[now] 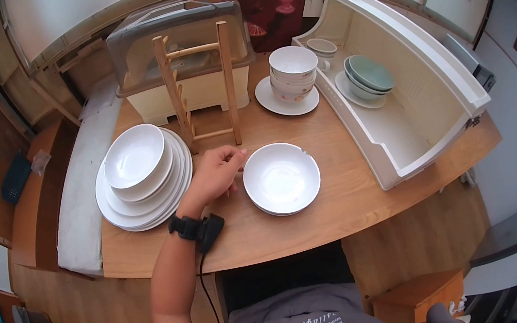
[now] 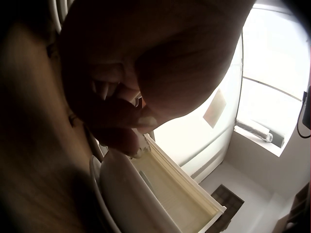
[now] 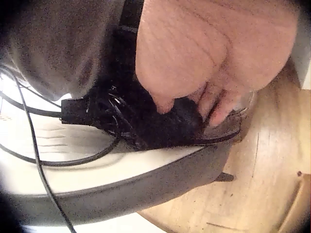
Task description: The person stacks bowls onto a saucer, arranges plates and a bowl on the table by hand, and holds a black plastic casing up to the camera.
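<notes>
In the head view, my left hand (image 1: pixel 212 173) is over the table, fingers loosely bent, with its fingertips at the left rim of a white bowl (image 1: pixel 282 177); another rim shows beneath that bowl. The left wrist view shows the hand (image 2: pixel 146 73) dark, its fingertips in front of the white bowl (image 2: pixel 129 194); whether they touch it I cannot tell. Beside my wrist stands a stack of white plates (image 1: pixel 105 199) topped by bowls (image 1: pixel 133 156). In the right wrist view, my right hand (image 3: pixel 214 53) grips a black object (image 3: pixel 177 124) among cables.
A wooden rack (image 1: pixel 230 86) stands behind my left hand, before a lidded container (image 1: pixel 187 99). Behind the bowl are stacked bowls (image 1: pixel 292 62) on a plate (image 1: pixel 270 103). A cream open rack (image 1: pixel 394 136) on the right holds green bowls (image 1: pixel 371 73) and a cup (image 1: pixel 322 47).
</notes>
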Tool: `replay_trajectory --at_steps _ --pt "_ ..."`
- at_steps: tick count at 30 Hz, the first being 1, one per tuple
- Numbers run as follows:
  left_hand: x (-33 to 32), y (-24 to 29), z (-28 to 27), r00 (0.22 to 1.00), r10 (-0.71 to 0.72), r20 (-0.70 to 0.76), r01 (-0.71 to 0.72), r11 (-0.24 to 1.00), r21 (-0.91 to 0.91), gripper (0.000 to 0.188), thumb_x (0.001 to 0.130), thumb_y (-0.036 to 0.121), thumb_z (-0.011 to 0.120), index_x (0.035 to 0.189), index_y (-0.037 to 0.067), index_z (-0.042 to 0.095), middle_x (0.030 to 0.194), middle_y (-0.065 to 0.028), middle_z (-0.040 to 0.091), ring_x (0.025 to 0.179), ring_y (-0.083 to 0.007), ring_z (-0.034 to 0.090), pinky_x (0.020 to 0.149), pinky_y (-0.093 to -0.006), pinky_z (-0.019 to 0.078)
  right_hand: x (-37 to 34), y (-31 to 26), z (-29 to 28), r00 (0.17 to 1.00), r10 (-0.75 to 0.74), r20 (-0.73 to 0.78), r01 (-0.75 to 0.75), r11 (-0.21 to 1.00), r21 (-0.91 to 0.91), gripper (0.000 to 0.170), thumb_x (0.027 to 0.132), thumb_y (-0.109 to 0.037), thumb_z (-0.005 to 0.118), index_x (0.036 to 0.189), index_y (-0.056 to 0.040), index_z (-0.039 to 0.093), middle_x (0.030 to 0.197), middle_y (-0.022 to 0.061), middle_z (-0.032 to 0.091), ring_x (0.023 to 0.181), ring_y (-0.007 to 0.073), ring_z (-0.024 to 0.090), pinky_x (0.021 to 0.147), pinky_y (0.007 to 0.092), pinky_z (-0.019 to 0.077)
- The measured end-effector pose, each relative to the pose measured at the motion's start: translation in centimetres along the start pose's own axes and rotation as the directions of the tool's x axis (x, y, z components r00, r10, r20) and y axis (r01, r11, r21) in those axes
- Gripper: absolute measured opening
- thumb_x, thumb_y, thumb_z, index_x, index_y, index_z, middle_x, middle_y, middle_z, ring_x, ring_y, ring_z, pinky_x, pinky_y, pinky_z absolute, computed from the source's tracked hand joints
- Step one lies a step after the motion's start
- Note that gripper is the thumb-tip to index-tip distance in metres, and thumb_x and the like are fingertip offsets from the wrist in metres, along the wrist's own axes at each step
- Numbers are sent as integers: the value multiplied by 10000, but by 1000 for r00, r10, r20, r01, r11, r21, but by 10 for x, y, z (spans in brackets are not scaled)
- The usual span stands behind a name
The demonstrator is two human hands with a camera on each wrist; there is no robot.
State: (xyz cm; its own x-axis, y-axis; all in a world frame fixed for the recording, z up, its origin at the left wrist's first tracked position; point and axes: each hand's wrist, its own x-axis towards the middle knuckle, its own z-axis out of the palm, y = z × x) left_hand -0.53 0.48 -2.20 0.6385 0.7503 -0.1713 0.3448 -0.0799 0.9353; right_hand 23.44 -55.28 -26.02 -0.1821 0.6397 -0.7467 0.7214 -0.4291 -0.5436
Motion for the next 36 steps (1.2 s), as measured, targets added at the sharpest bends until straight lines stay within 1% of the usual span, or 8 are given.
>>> replay_trajectory --at_steps 24,26,27,28,29,31,34,36 --pt "-1 0 -2 1000 15 -16 -16 1000 -22 344 973 344 571 997 8 642 787 -40 635 478 -82 560 398 -230 432 -27 -30 -50 966 212 144 -226 970 87 284 841 -321 605 918 -67 706 843 138 708 791 311 663 707 409 512" --pt "-1 0 -1 1000 11 -23 -12 1000 -12 347 973 342 572 1006 4 643 777 -39 630 476 -79 555 401 -229 433 -42 -46 -96 932 360 -49 -352 928 120 297 822 -333 640 927 -70 729 868 145 712 831 308 676 729 384 517" --pt "-1 0 -1 997 46 -54 -47 999 -5 343 974 332 576 1011 -2 644 762 -37 621 474 -74 545 403 -225 424 -47 -55 -124 926 355 -128 -355 935 21 284 807 -326 659 932 -81 734 878 151 713 862 305 682 764 378 523" --pt "-1 1 -2 993 83 -84 -83 997 6 339 974 321 581 1017 -9 646 746 -34 613 471 -69 536 405 -221 415 -58 -68 -154 952 234 -196 -229 972 45 299 781 -302 697 959 -63 716 904 180 704 864 331 676 778 393 524" --pt "-3 3 -1 994 79 -75 -78 997 11 339 974 321 581 1017 -9 646 746 -34 613 471 -69 536 405 -221 415 -68 -91 -181 931 130 -342 -149 988 -29 308 753 -271 733 961 -47 696 894 167 695 829 313 672 752 393 525" --pt "-9 13 -2 951 256 -172 -268 962 -53 306 961 265 610 957 -38 655 731 -36 614 506 -69 522 434 -243 432 -83 -143 -232 829 -135 -542 5 972 -233 344 684 -222 794 931 -27 653 891 165 655 835 303 649 742 385 523" --pt "-16 26 -2 915 342 -212 -352 936 -7 263 964 230 611 976 -27 663 694 -10 602 514 -57 492 455 -229 406 -96 -207 -276 632 -370 -681 217 928 -303 383 649 -115 791 971 -40 597 983 146 637 893 341 617 796 385 511" --pt "-21 35 -4 876 421 -236 -421 906 56 242 956 217 625 989 -18 672 695 3 608 541 -50 505 487 -207 400 -101 -236 -299 584 -479 -655 273 876 -397 396 649 -104 782 995 -32 602 1013 136 648 937 328 632 828 365 519"
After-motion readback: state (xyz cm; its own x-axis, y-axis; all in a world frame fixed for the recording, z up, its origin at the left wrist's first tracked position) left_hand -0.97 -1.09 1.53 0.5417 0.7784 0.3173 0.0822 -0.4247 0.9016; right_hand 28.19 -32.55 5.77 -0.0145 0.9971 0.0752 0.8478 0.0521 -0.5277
